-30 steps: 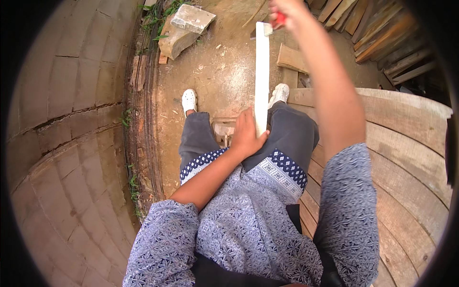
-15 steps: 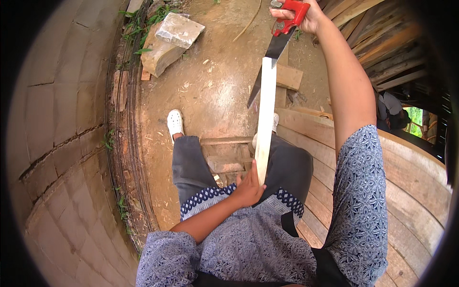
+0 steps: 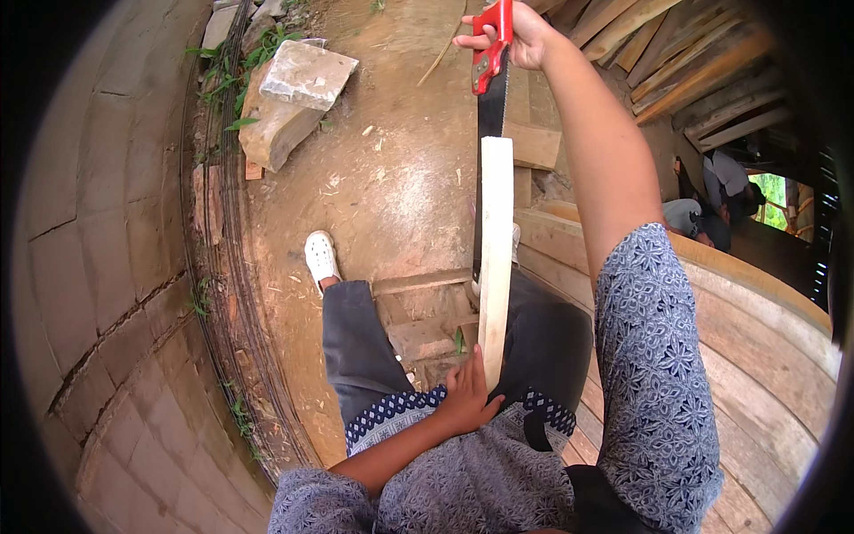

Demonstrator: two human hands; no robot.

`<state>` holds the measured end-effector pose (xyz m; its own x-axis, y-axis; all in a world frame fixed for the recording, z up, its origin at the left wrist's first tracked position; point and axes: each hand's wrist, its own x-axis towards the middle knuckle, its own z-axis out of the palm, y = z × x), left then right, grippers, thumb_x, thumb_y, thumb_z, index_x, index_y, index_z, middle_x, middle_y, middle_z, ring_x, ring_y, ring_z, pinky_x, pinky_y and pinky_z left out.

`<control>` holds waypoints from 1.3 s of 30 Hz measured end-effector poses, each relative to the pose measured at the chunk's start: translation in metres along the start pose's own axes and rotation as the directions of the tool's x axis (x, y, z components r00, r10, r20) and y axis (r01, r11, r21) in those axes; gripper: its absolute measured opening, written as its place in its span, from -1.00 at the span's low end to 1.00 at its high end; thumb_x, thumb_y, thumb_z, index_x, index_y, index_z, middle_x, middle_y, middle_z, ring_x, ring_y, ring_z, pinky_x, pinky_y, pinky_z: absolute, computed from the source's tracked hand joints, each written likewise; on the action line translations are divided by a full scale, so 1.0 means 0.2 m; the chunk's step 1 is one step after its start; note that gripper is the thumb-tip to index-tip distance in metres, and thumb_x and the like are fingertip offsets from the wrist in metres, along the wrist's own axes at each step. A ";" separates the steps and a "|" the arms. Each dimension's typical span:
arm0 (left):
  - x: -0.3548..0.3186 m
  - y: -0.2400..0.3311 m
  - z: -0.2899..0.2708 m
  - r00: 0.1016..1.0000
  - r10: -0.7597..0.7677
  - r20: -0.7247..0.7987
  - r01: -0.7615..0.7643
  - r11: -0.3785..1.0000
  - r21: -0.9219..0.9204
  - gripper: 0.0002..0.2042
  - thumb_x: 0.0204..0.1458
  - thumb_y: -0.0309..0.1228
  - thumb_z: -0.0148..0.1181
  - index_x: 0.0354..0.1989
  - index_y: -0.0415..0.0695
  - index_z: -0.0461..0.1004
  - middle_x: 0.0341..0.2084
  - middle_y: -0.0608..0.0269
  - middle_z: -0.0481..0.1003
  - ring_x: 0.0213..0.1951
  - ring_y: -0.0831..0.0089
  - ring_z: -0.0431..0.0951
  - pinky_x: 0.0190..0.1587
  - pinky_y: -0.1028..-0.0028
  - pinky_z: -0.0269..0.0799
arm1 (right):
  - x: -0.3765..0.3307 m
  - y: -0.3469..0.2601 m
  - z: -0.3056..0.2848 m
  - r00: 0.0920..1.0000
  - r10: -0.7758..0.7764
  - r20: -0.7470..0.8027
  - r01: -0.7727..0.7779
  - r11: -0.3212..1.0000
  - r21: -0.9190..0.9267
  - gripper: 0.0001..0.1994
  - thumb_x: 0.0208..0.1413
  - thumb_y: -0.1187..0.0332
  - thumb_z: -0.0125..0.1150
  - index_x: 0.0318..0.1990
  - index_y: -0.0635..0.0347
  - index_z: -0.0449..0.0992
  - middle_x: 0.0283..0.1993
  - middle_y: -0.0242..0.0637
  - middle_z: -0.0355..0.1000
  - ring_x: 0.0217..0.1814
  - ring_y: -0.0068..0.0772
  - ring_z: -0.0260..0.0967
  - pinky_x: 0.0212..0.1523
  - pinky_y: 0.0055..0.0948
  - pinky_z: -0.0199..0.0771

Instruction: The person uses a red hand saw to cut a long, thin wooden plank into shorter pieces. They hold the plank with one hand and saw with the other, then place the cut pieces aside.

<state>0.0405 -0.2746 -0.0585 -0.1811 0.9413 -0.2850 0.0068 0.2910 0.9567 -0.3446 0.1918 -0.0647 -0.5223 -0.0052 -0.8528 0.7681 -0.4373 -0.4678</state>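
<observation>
**Wooden slat under the saw, cut barely begun**

Wooden slat [image 3: 495, 258] stands on end between the person's legs, lower end gripped by the left hand [image 3: 467, 400] just above the lap, top end pointing away toward the ground ahead. Left hand clenched around the slat. Right hand [image 3: 519, 34] raised high, fingers wrapped on the red handle of a handsaw [image 3: 490, 84]; dark blade runs down to meet the slat's top end. Whether the teeth have bitten in cannot be told; no kerf shows along the pale face, and the slat looks whole. Judgement: early stage, the lengthwise cut is nearly all left to do.

Around: bare dirt ground with chips and scraps, a grey stone block [image 3: 307, 73] resting on a larger chunk near weeds, a white shoe [image 3: 320, 256] on the left foot, a low wooden stool or frame [image 3: 427, 307] between the feet. Curved plank wall [image 3: 756, 329] to the right, stacked timber [image 3: 703, 62] beyond it, another person crouched at far right. Knees and the frame sit close to the blade's path; the slat is steadied by one hand only.
</observation>
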 end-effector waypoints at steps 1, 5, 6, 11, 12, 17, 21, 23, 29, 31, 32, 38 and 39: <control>0.00 0.00 0.00 1.000 0.001 0.019 -0.001 1.000 -0.013 0.05 0.12 -0.18 0.19 0.33 -0.59 -0.55 0.24 -0.55 0.01 0.28 -0.23 0.11 0.26 -0.04 -0.13 | 0.09 0.02 -0.13 0.998 -0.022 0.055 0.019 0.999 0.047 -0.62 0.20 0.20 -0.03 0.08 0.22 0.25 -0.59 -0.08 0.42 -0.51 0.00 0.50 -0.65 0.20 0.47; -0.01 0.00 0.00 1.000 0.008 0.027 -0.009 1.000 0.010 0.05 0.11 -0.19 0.20 0.32 -0.64 -0.52 0.21 -0.56 0.05 0.26 -0.22 0.14 0.25 -0.03 -0.11 | 0.07 0.07 -0.10 0.990 -0.134 -0.047 0.137 0.987 0.084 -0.57 0.38 0.23 -0.16 0.15 0.52 0.24 0.11 0.31 0.34 -0.07 -0.07 0.59 -0.25 -0.71 0.69; 0.00 -0.01 0.01 1.000 0.009 0.020 -0.010 1.000 0.011 0.05 0.11 -0.18 0.21 0.32 -0.64 -0.52 0.21 -0.56 0.06 0.26 -0.21 0.15 0.25 -0.03 -0.11 | 0.09 0.09 -0.05 0.987 -0.134 -0.090 0.142 0.986 0.088 -0.56 0.38 0.23 -0.16 0.14 0.52 0.25 0.10 0.31 0.35 -0.08 -0.08 0.59 -0.27 -0.72 0.69; 0.00 -0.03 0.04 1.000 0.022 -0.009 -0.022 0.998 0.052 0.06 0.11 -0.16 0.22 0.30 -0.69 -0.49 0.18 -0.59 0.08 0.23 -0.21 0.19 0.23 -0.03 -0.08 | 0.14 0.20 -0.03 0.969 -0.127 -0.212 0.171 0.964 0.202 -0.58 0.38 0.19 -0.12 -0.02 0.53 0.33 0.06 0.26 0.39 -0.03 -0.12 0.57 -0.22 -0.66 0.72; 0.00 -0.03 0.04 1.000 0.020 0.003 -0.020 0.998 0.059 0.06 0.11 -0.16 0.22 0.29 -0.70 -0.49 0.18 -0.59 0.08 0.23 -0.21 0.19 0.23 -0.03 -0.07 | 0.15 0.24 -0.07 0.965 -0.128 -0.228 0.183 0.953 0.243 -0.59 0.38 0.19 -0.12 -0.06 0.53 0.34 0.06 0.25 0.40 -0.01 -0.13 0.57 -0.20 -0.64 0.72; 0.00 -0.04 0.03 0.999 0.028 0.018 -0.030 0.996 0.089 0.06 0.12 -0.14 0.20 0.28 -0.71 -0.50 0.17 -0.61 0.10 0.21 -0.22 0.21 0.22 -0.06 -0.06 | 0.23 0.46 -0.33 0.838 -0.151 -0.524 0.306 0.926 0.223 -0.81 0.23 0.26 0.10 -0.12 0.12 0.33 -0.40 -0.29 0.34 -0.39 -0.23 0.47 -0.40 -0.33 0.64; -0.02 -0.03 0.05 1.000 -0.001 0.028 -0.003 0.993 0.122 0.07 0.13 -0.13 0.19 0.28 -0.71 -0.54 0.17 -0.61 0.10 0.22 -0.21 0.21 0.23 -0.04 -0.06 | 0.07 0.70 -0.36 0.706 -0.404 -0.582 0.654 0.687 0.317 -0.91 0.20 0.52 -0.01 -0.20 0.11 0.27 -0.47 -0.29 0.32 -0.44 -0.29 0.39 -0.51 -0.39 0.41; -0.01 -0.02 0.04 0.997 -0.037 0.071 0.030 0.995 0.099 0.09 0.14 -0.14 0.18 0.28 -0.68 -0.61 0.20 -0.61 0.07 0.25 -0.21 0.18 0.24 -0.02 -0.07 | -0.13 0.75 -0.27 0.672 -0.446 -0.591 0.698 0.648 0.305 -0.90 0.20 0.55 -0.04 -0.19 0.10 0.27 -0.46 -0.29 0.32 -0.42 -0.28 0.40 -0.47 -0.37 0.45; 0.02 0.00 0.01 0.995 -0.095 0.042 0.096 0.995 -0.019 0.06 0.18 -0.14 0.13 0.32 -0.53 -0.68 0.26 -0.53 0.06 0.23 -0.16 0.23 0.24 0.00 -0.04 | -0.74 1.12 0.01 0.601 -0.497 -0.626 0.763 0.589 0.266 -0.85 0.24 0.48 0.12 -0.09 0.10 0.34 -0.34 -0.29 0.44 -0.28 -0.37 0.49 -0.25 -0.45 0.50; 0.07 -0.01 0.01 0.990 -0.095 -0.102 0.080 0.986 -0.144 0.00 0.18 -0.20 0.15 0.40 -0.39 -0.58 0.25 -0.38 0.16 0.19 -0.04 0.31 0.21 0.09 0.14 | -0.94 1.27 0.09 0.600 -0.522 -0.607 0.768 0.587 0.254 -0.82 0.23 0.46 0.17 -0.06 0.11 0.37 -0.29 -0.28 0.48 -0.26 -0.41 0.50 -0.20 -0.47 0.49; 0.11 0.01 -0.01 0.974 -0.170 -0.146 0.137 0.967 -0.213 -0.01 0.17 -0.22 0.17 0.41 -0.37 -0.55 0.23 -0.34 0.19 0.19 0.00 0.33 0.19 0.15 0.18 | -1.03 1.33 0.13 0.595 -0.537 -0.598 0.773 0.585 0.243 -0.83 0.24 0.45 0.17 -0.05 0.12 0.39 -0.29 -0.28 0.48 -0.26 -0.42 0.49 -0.19 -0.47 0.49; 0.48 0.27 -0.22 0.789 -0.483 -0.379 0.307 0.845 -0.438 -0.38 0.13 -0.31 0.25 0.24 -0.28 0.05 -0.04 -0.03 0.40 -0.02 0.25 0.47 0.02 0.32 0.39 | -1.45 1.58 0.26 0.587 -0.646 -0.487 0.796 0.571 0.202 -0.82 0.26 0.43 0.15 -0.02 0.16 0.43 -0.28 -0.31 0.49 -0.27 -0.49 0.46 -0.17 -0.48 0.47; 0.52 0.33 -0.23 0.760 -0.547 -0.350 0.325 0.786 -0.525 -0.46 0.13 -0.32 0.26 0.17 -0.28 0.15 -0.08 0.01 0.41 -0.06 0.29 0.48 0.00 0.31 0.42 | -1.51 1.61 0.26 0.588 -0.653 -0.478 0.793 0.581 0.182 -0.82 0.26 0.43 0.14 -0.02 0.17 0.43 -0.28 -0.31 0.49 -0.27 -0.50 0.45 -0.16 -0.49 0.47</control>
<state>-0.0228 -0.1658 -0.0224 -0.4852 0.4965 -0.7198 -0.5702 0.4444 0.6909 0.0404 0.0060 0.0541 -0.6316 0.7121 -0.3065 -0.0355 -0.4215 -0.9061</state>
